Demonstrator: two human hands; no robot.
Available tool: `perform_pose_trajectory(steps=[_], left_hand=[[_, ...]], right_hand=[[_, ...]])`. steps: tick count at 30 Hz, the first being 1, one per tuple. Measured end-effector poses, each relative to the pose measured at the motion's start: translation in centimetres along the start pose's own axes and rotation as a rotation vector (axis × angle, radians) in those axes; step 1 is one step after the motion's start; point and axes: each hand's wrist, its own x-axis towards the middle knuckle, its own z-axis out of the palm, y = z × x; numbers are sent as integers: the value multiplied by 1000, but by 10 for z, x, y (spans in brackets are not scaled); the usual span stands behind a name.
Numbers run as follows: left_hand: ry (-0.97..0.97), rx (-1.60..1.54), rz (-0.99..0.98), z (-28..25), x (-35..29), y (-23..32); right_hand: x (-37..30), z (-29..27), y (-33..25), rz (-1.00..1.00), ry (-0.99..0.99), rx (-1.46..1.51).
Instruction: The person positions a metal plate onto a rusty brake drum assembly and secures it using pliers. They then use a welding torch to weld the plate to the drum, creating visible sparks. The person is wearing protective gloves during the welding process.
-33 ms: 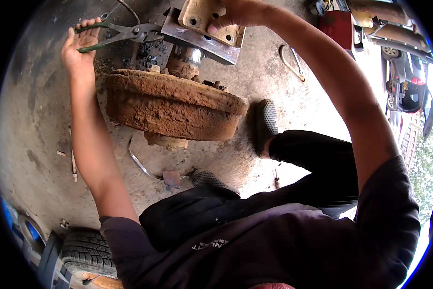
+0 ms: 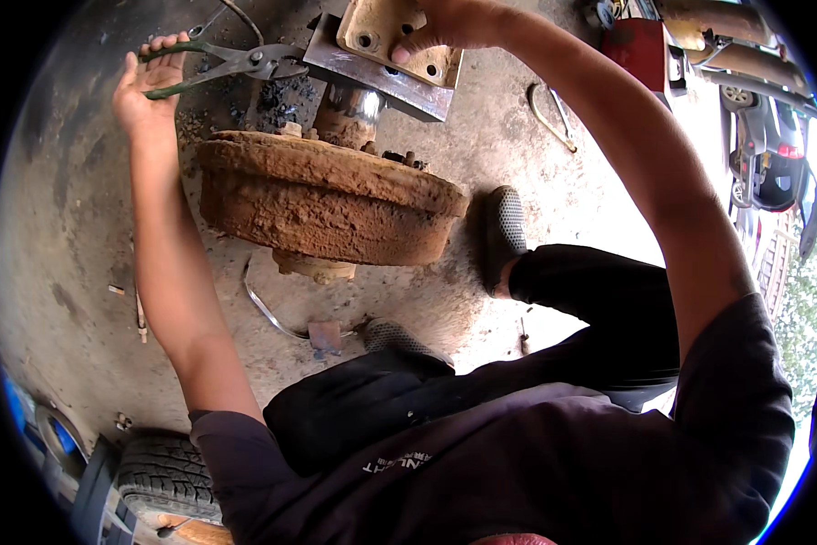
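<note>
A: Where are the pliers (image 2: 238, 64)?
B: Up at the top left, above the floor (image 2: 90, 227). The left grip (image 2: 149, 77) is grasping them. Its fingers hook loosely over one green handle, and the other green handle runs across the palm.
A: Which way do they point?
B: Their long way goes across, almost flat. The handles are on the left and the nose is on the right. The handles spread apart.
A: What is by the nose?
B: The end of the grey steel block (image 2: 368, 74). It is just beside the nose. I can't tell if they touch.
A: So the block is to the right of the left grip?
B: Yes. The block's long way slants down to the right. A tan plate with holes (image 2: 381, 20) is on it.
A: And the right grip (image 2: 449, 25)?
B: That one is nearer the plate. Its thumb is on it, but I can't see the fingers, so I can't tell if it grasps it.
A: What's below?
B: A shiny post (image 2: 349, 113), then a big rusty drum (image 2: 336, 200).
</note>
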Motion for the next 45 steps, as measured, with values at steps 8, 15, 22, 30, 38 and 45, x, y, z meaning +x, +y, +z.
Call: perform_pose_trajectory(steps=[8,15,22,30,38,45], left_hand=[[222,127,79,36,9,-3],[280,144,36,22,17,4],[142,138,23,6,9,5],[176,219,48,13,3,-3],[226,308,72,14,7,3],[222,436,82,15,-4,4]], right_hand=[[-13,6,1,45,47,90],[2,7,11,-83,63,187],[-11,8,-4,89,78,119],[-16,10,-1,29,71,97],[-16,8,-5,-32,86,147],[-19,12,-8,11,122,105]])
